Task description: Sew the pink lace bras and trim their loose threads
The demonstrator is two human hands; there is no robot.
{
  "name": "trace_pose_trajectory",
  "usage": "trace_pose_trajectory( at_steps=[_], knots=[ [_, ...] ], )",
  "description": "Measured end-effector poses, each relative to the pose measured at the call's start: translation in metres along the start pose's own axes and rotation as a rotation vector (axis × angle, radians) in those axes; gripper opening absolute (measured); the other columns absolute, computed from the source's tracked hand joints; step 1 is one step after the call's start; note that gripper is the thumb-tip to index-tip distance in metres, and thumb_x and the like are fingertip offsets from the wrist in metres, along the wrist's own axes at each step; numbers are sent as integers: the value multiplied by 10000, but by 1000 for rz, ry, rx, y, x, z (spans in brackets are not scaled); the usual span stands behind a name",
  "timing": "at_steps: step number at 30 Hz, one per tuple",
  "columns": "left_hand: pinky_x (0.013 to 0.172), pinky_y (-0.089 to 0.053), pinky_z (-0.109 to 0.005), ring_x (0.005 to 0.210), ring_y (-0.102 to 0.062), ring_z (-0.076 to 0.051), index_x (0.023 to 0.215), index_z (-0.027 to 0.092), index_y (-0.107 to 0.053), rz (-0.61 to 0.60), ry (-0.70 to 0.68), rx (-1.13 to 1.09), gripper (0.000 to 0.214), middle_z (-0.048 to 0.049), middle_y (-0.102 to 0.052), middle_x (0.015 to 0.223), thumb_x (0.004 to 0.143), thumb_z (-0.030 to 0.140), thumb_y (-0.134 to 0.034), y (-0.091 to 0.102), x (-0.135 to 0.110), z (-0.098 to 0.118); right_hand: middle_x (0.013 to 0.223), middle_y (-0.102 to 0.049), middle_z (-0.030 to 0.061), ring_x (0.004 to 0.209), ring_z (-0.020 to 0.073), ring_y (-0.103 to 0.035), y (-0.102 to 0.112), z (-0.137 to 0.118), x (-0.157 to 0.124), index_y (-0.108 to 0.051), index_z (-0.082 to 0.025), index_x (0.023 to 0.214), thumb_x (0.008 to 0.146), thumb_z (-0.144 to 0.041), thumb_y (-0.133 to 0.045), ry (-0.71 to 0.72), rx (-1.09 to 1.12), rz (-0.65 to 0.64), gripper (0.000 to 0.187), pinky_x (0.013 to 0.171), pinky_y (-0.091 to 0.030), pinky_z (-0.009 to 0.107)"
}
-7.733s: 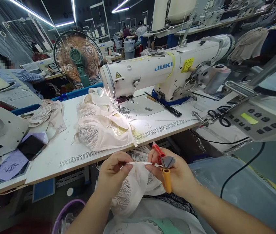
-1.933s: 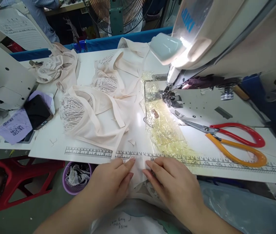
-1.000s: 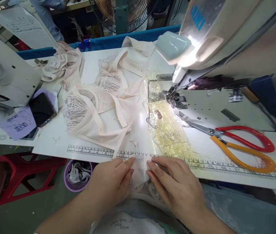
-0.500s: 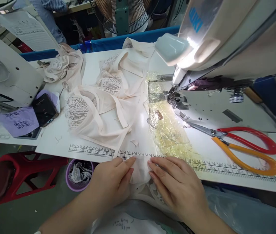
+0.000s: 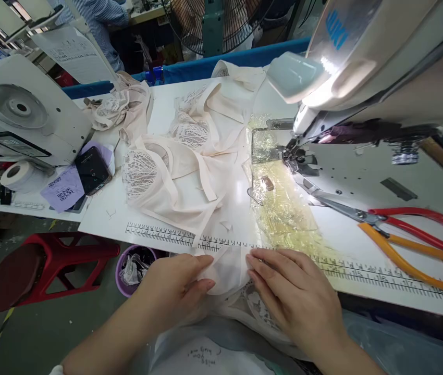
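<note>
My left hand and my right hand both pinch a pale cream fabric piece at the table's near edge, right on the printed ruler. The piece hangs down into my lap over lace fabric. Beyond my hands lies a heap of cream lace bras. The white sewing machine stands to the right, its presser foot over a yellowish clear sheet. Red and orange scissors rest on the table at the right.
A black phone and a purple slip lie at the left beside another machine and a tape roll. Under the table are a purple scrap bin and a red stool. A fan and a person's striped sleeve are behind.
Since 7.7 s ago the scissors left my right hand and lie on the table. My hands brought the piece to the ruler edge; in the last second the view shifted slightly left.
</note>
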State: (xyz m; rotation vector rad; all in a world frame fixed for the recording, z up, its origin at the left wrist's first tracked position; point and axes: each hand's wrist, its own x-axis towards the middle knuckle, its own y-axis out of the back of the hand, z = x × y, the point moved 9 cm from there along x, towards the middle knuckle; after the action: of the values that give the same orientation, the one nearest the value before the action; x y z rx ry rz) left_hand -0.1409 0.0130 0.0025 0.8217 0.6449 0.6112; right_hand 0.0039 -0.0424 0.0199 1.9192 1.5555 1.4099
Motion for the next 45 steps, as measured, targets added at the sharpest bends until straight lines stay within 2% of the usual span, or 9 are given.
trace_pose_trajectory(
  at_steps=[5,12,18,25,28,32,36,41,45],
  knots=[
    [566,-467,-285,678,-633,-191,1325,253,-429,-114,-19,241,438,-40,-666,780,898,207,-340,-11,5,7,942,-692,95,874,254,-562,-1,1,1,-693,-121,952,823,-125,-591,7,0,-2,164,748,-470,400],
    [614,-481,-259,708,-638,-166,1355,213,-379,-139,-51,222,460,-45,-692,828,898,186,-331,-15,3,12,945,-697,83,866,245,-576,-1,2,-1,-692,-141,948,827,-128,-589,12,-7,16,159,760,-473,402],
    [568,-492,-305,715,-661,-212,1367,175,-355,-161,-37,266,468,-56,-695,831,902,210,-309,-18,5,14,966,-702,89,870,238,-601,-1,0,-2,-684,-125,970,810,-104,-609,49,-11,22,178,783,-470,397],
    [407,-415,-266,526,-608,-185,1248,235,-496,-7,-95,525,381,-54,-637,819,920,307,-315,-9,10,25,959,-706,91,861,241,-593,1,0,-1,-687,-122,960,799,-95,-615,56,-5,31,179,756,-478,393],
    [394,-400,-248,479,-564,-142,1163,178,-536,125,-192,598,331,-88,-636,914,914,243,-328,-8,8,34,962,-705,85,855,235,-597,0,0,-1,-686,-127,959,804,-103,-612,43,0,18,173,763,-473,395],
    [479,-472,-261,607,-612,-150,1105,90,-515,304,-377,624,290,-172,-606,1141,888,125,-326,-9,0,45,952,-706,85,841,237,-591,1,1,-1,-689,-124,942,801,-108,-618,28,9,17,159,743,-471,393],
    [529,-505,-271,633,-632,-160,1177,106,-449,297,-393,586,319,-131,-651,1096,884,125,-323,-12,-1,41,954,-705,83,840,233,-594,1,-1,-1,-686,-127,947,809,-105,-610,23,19,14,160,748,-468,390],
    [458,-474,-263,621,-638,-174,1215,109,-404,307,-365,552,362,-142,-650,1041,864,121,-315,-11,1,38,956,-703,74,848,234,-583,2,-1,-1,-680,-137,963,823,-116,-599,17,13,9,163,749,-465,386],
    [476,-469,-250,670,-639,-177,1226,127,-411,260,-334,523,381,-142,-630,1047,853,136,-334,-15,3,34,967,-694,76,857,234,-574,1,-1,-2,-668,-140,991,827,-114,-591,20,18,-7,183,761,-462,384]
  ],
)
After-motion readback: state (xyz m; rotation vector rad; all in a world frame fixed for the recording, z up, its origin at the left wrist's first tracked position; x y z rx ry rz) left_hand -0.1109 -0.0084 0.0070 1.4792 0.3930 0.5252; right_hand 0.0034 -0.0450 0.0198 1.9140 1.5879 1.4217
